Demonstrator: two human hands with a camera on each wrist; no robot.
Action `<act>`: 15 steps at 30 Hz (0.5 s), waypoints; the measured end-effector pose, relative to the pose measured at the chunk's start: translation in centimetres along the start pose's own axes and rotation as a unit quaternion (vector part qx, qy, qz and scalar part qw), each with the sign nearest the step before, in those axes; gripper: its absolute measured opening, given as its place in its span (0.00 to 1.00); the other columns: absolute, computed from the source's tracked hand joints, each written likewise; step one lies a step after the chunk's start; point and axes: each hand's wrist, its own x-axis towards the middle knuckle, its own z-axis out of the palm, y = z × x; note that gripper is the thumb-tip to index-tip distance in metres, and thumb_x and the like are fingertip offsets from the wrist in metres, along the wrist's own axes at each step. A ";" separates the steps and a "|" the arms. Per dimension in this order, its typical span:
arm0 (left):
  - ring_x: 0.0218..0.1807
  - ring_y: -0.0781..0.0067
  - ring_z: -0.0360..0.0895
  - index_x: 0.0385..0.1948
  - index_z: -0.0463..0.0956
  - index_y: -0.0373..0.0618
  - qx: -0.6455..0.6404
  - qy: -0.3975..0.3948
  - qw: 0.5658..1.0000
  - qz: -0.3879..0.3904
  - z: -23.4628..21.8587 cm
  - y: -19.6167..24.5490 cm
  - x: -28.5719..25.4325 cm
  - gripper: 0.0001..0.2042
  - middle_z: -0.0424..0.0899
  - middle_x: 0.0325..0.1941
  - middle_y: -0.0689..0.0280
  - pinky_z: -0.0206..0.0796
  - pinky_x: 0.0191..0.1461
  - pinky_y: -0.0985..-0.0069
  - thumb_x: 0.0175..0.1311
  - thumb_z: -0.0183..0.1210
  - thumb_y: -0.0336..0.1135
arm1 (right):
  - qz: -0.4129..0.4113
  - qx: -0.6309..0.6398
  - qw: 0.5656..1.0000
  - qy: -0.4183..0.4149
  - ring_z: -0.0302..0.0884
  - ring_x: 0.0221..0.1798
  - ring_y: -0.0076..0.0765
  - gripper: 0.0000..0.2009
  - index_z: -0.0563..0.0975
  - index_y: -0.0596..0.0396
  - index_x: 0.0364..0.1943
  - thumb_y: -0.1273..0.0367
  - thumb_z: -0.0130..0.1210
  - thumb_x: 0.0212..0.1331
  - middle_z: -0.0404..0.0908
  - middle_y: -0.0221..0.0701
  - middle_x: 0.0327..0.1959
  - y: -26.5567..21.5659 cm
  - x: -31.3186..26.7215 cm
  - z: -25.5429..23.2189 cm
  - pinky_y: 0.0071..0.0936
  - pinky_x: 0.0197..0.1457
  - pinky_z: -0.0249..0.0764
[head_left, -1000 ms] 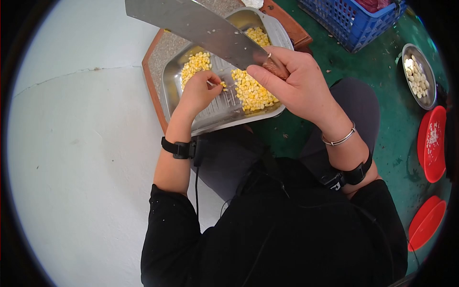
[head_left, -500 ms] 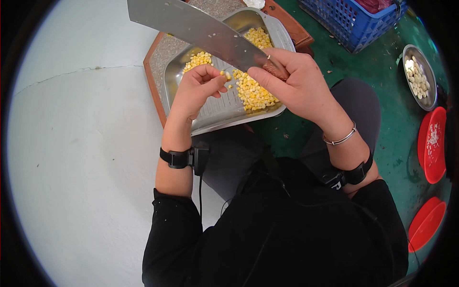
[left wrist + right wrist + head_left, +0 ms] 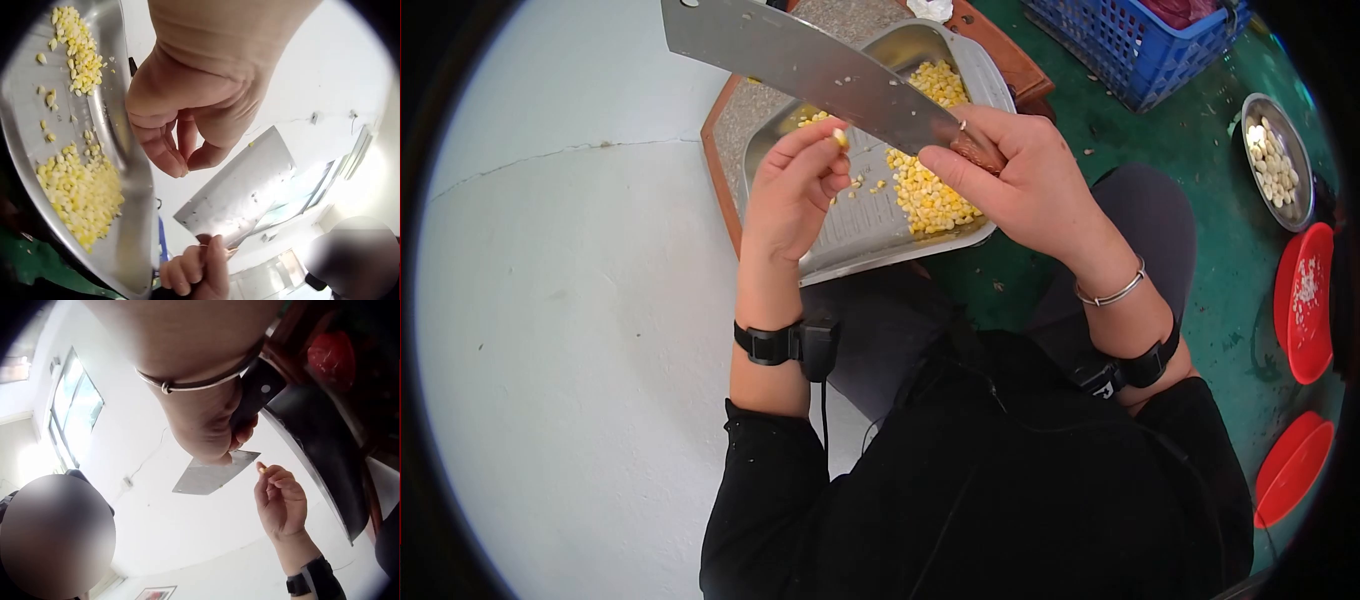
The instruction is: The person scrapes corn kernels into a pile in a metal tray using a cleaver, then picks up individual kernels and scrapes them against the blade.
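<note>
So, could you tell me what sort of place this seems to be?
Probably a household food-preparation spot, judging by the metal tray of corn kernels, the large cleaver and the blue plastic basket nearby.

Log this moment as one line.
left hand: pinches kernel | right hand: holds cleaver raised | tray: corn heaps, scattered bits

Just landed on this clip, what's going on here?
A person holds a cleaver up over a metal tray with the right hand, gripping its handle. The left hand pinches a yellow kernel near the blade. Loose kernels lie in separate piles in the tray, with a few scattered between them.
</note>
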 end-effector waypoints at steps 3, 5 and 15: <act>0.34 0.79 0.77 0.45 0.77 0.39 -0.079 0.003 0.997 0.023 0.3 0.9 -0.4 0.09 0.81 0.36 0.66 0.73 0.37 0.83 0.64 0.53 0.26 | -0.007 -0.002 1.000 -0.004 0.53 0.19 0.26 0.14 0.66 0.59 0.23 0.68 0.59 0.56 0.58 0.29 0.15 -0.1 -0.1 0.2 0.24 0.23 0.55; 0.34 0.79 0.78 0.45 0.77 0.39 -0.106 0.003 0.994 0.031 0.5 1.2 -0.6 0.09 0.81 0.36 0.65 0.74 0.38 0.82 0.65 0.53 0.26 | -0.017 0.010 1.000 0.007 0.48 0.21 0.16 0.20 0.59 0.56 0.17 0.69 0.60 0.57 0.50 0.21 0.15 -0.1 -0.2 0.4 0.21 0.22 0.50; 0.36 0.77 0.79 0.43 0.77 0.38 -0.135 -0.021 0.990 0.046 0.7 1.5 -1.0 0.08 0.81 0.37 0.62 0.77 0.41 0.81 0.66 0.52 0.26 | -0.026 0.006 1.000 -0.001 0.49 0.20 0.17 0.11 0.71 0.60 0.24 0.70 0.59 0.56 0.51 0.22 0.14 -0.2 -0.2 0.4 0.21 0.22 0.51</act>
